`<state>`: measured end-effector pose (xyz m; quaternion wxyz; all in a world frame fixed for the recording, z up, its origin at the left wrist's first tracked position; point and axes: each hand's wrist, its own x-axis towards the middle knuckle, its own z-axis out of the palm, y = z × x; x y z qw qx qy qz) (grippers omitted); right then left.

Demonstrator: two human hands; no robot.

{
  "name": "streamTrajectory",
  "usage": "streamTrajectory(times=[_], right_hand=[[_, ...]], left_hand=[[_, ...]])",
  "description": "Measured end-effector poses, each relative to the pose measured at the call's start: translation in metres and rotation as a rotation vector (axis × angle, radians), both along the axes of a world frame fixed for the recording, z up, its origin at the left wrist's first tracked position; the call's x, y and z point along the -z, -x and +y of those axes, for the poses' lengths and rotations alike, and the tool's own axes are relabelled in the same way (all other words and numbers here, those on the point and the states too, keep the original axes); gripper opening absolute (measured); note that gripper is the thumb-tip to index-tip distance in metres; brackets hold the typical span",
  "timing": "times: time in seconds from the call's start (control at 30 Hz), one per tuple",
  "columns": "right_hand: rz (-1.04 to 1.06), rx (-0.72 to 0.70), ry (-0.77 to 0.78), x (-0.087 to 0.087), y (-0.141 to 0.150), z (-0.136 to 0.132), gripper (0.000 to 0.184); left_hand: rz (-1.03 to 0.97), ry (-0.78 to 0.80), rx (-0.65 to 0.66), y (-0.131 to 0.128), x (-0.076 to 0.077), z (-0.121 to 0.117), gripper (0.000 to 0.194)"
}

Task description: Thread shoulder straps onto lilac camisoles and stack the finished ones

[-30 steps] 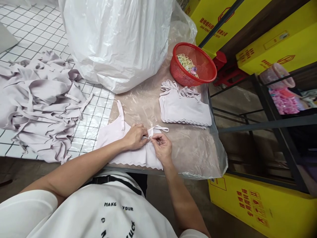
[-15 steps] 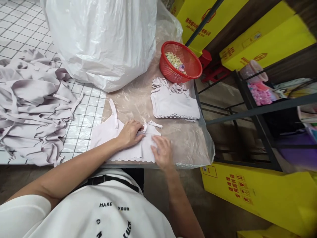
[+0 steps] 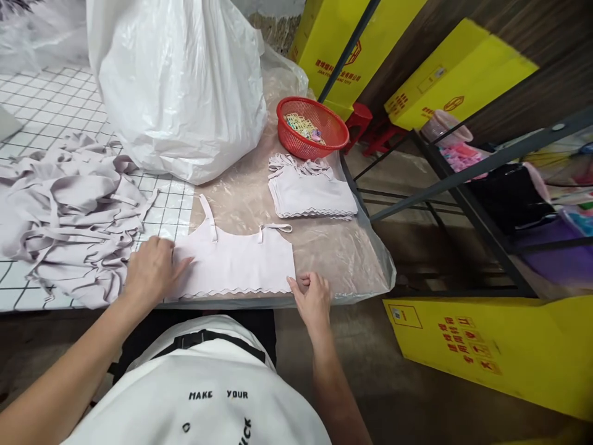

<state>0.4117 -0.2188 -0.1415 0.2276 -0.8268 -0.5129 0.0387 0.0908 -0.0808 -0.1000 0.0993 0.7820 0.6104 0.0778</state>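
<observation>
A pale lilac camisole top (image 3: 236, 262) lies spread flat at the table's front edge. Its two thin straps point away from me and its scalloped hem faces me. My left hand (image 3: 152, 269) is at the top's left side, with the thumb stretched over the fabric and apart from the fingers. At the lower right corner, the thumb of my right hand (image 3: 314, 298) touches the hem while its fingers are loosely bent and apart from the thumb. Beyond the right hand sits a neat stack of matching tops (image 3: 315, 194). A loose heap of such tops (image 3: 74, 216) lies to the left.
A big white plastic bag (image 3: 180, 93) stands at the back of the plastic-covered table. Near the right edge is a red mesh basket (image 3: 306, 145) with small yellowish pieces inside. A dark metal rack (image 3: 463, 210) and yellow boxes (image 3: 486, 352) stand right of the table.
My left hand has moved left from the top's middle to its left side. The right hand has drawn back to the lower right corner, and the top now lies flatter and fully spread.
</observation>
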Motion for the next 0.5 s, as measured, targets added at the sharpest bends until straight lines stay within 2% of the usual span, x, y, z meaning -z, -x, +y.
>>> streamTrajectory(times=[0.1,0.2,0.3,0.4,0.5], right_hand=[[0.038,-0.062,0.013,-0.003,0.003,0.007,0.042],[0.153,-0.114,0.024,-0.008,0.001,0.011,0.041],[0.422,-0.136,0.063,-0.021,0.000,0.011,0.037],[0.754,-0.150,0.052,-0.048,0.000,0.006,0.034],[0.991,-0.120,-0.069,-0.085,-0.005,-0.003,0.037]], left_hand=[[0.047,0.113,-0.066,0.024,0.003,-0.020,0.037],[-0.062,0.167,-0.056,0.019,0.003,-0.028,0.025],[-0.203,0.287,-0.115,0.011,-0.004,-0.026,0.027],[-0.525,0.524,-0.111,0.017,-0.023,-0.028,0.035],[-0.893,0.689,-0.069,0.031,-0.057,-0.036,0.041]])
